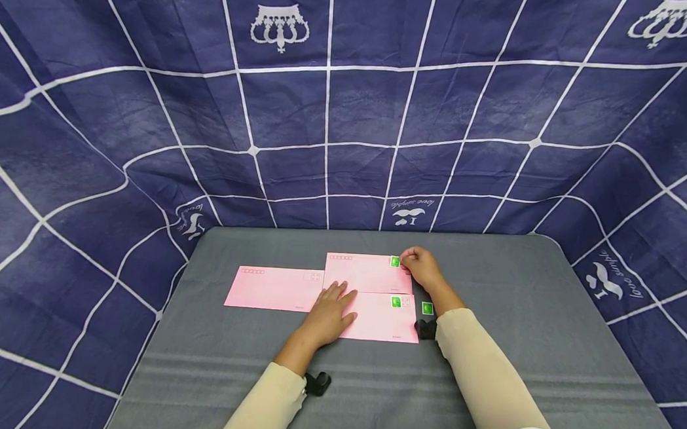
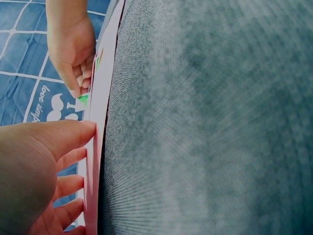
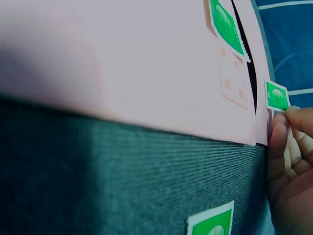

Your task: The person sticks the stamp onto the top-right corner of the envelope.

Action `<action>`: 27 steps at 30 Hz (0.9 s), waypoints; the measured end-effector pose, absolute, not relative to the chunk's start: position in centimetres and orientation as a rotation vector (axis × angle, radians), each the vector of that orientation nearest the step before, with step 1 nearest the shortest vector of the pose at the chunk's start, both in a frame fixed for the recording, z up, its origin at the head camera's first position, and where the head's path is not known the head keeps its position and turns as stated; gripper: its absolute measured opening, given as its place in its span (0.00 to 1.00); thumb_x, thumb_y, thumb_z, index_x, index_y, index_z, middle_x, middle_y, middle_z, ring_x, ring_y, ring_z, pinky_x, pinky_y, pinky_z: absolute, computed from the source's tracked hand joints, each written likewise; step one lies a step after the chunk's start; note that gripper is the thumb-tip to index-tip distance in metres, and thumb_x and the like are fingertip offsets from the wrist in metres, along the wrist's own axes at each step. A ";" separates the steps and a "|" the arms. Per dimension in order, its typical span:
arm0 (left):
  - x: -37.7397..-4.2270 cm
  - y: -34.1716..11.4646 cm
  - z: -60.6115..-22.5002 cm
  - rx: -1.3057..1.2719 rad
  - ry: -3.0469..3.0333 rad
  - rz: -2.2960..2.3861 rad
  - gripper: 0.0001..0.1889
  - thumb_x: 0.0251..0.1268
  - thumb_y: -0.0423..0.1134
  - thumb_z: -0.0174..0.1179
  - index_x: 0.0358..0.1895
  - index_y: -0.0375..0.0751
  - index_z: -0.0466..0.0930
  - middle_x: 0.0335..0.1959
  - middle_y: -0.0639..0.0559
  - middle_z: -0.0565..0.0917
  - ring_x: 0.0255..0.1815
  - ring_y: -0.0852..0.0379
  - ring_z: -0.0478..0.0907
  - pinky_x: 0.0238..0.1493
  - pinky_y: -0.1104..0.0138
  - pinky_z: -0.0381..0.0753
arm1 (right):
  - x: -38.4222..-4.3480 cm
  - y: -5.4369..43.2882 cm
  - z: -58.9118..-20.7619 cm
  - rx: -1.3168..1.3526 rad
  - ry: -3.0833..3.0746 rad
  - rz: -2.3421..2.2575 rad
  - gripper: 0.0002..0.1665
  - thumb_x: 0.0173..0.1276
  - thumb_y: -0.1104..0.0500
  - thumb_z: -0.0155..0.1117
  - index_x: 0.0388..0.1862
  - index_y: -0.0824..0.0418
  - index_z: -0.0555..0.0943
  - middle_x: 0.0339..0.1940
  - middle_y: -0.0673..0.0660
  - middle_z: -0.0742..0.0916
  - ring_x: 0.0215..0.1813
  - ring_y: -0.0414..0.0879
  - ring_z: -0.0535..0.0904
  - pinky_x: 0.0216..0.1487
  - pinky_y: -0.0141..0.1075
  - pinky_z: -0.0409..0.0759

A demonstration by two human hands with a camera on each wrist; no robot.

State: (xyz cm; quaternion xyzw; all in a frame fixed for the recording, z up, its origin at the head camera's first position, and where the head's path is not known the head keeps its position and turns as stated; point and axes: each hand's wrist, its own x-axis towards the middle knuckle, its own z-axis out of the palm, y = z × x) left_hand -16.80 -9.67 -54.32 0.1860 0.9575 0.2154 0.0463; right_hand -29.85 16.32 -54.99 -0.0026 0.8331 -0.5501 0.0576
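Note:
Between thumb and index finger, my right hand (image 1: 421,266) pinches a small green stamp (image 3: 277,95) by its edge. That stamp is over the top right corner of the upper pink envelope (image 1: 360,271). My left hand (image 1: 327,315) rests with fingers spread where this envelope meets the lower pink envelope (image 1: 381,325). The lower one bears another green stamp (image 1: 396,302), next to its printed postage boxes. To the left lies a third pink envelope (image 1: 274,289), its stamp boxes bare, partly covered by my left hand.
One loose green stamp (image 1: 427,308) lies on the grey table (image 1: 240,365), right of the lower envelope and near my right wrist's black camera (image 1: 426,329). A blue curtain with white lines (image 1: 373,111) hangs behind the table and along both sides.

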 end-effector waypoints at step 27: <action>-16.8 -9.7 -54.3 0.556 2.914 0.672 0.28 0.73 0.47 0.59 0.73 0.41 0.71 0.78 0.37 0.65 0.82 0.37 0.56 0.80 0.42 0.55 | -30.5 16.1 -55.1 -0.040 2.676 -1.411 0.09 0.71 0.62 0.61 0.43 0.67 0.81 0.28 0.50 0.83 0.25 0.37 0.73 0.31 0.29 0.73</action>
